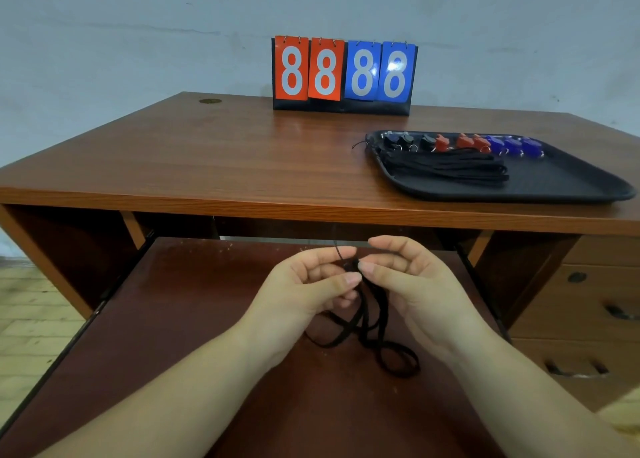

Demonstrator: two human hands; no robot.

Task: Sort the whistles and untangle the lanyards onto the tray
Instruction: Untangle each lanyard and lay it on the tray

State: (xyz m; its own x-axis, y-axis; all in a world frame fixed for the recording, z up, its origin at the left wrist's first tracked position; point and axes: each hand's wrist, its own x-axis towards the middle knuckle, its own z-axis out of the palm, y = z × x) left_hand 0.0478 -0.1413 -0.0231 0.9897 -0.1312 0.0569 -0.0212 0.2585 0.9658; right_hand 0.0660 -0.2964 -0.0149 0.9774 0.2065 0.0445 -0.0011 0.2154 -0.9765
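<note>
Over the pulled-out keyboard shelf (pixel 207 336), my left hand (pixel 311 284) and my right hand (pixel 408 277) pinch the top of a black lanyard (pixel 367 326) between thumb and fingers. Its loops hang down and lie tangled on the shelf. On the desk at the right sits a black tray (pixel 561 187). Along the tray's far edge stand black whistles (pixel 405 141), red whistles (pixel 462 142) and blue whistles (pixel 512 145) in a row. A bundle of straightened black lanyards (pixel 450 168) lies in front of them on the tray.
A flip scoreboard (pixel 344 73) showing 8888 in red and blue stands at the back of the wooden desk (pixel 207 159). Drawers (pixel 588 305) are at the lower right. A tiled floor (pixel 31 319) shows at the left.
</note>
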